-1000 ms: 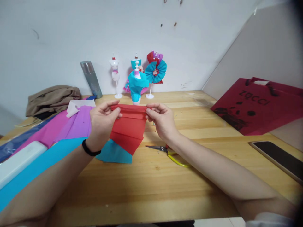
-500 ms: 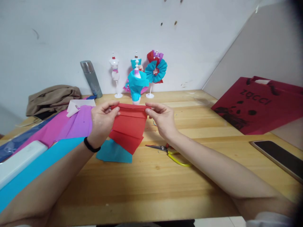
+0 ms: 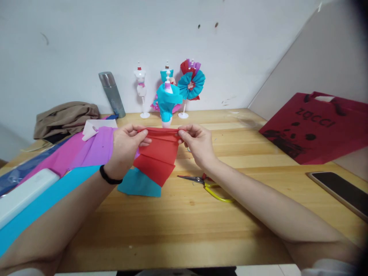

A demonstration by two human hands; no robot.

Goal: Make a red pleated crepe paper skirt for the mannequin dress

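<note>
A piece of red crepe paper [image 3: 157, 153] with a folded top edge hangs between my two hands. My left hand [image 3: 129, 143] pinches its upper left corner between thumb and fingers. The upper right corner is pinched by my right hand [image 3: 197, 143]. Below, a small blue crepe paper piece [image 3: 140, 184] lies on the table, partly covered by the red sheet. Scissors with yellow handles [image 3: 211, 188] rest near my right forearm, which hides part of them. Just beyond the red paper stands a small mannequin dressed in blue paper [image 3: 167, 101].
Behind stand a bare white mannequin [image 3: 140, 86] and one with a blue paper rosette [image 3: 191, 85]. A flask [image 3: 112, 94], brown cloth [image 3: 66, 119], purple paper [image 3: 99, 149] and a white case [image 3: 27, 197] are left. At right are a red bag [image 3: 313, 130] and a phone [image 3: 339, 193].
The camera view has shifted slightly. My left hand has moved a little inward along the folded top edge, and both hands still pinch the red crepe paper.
</note>
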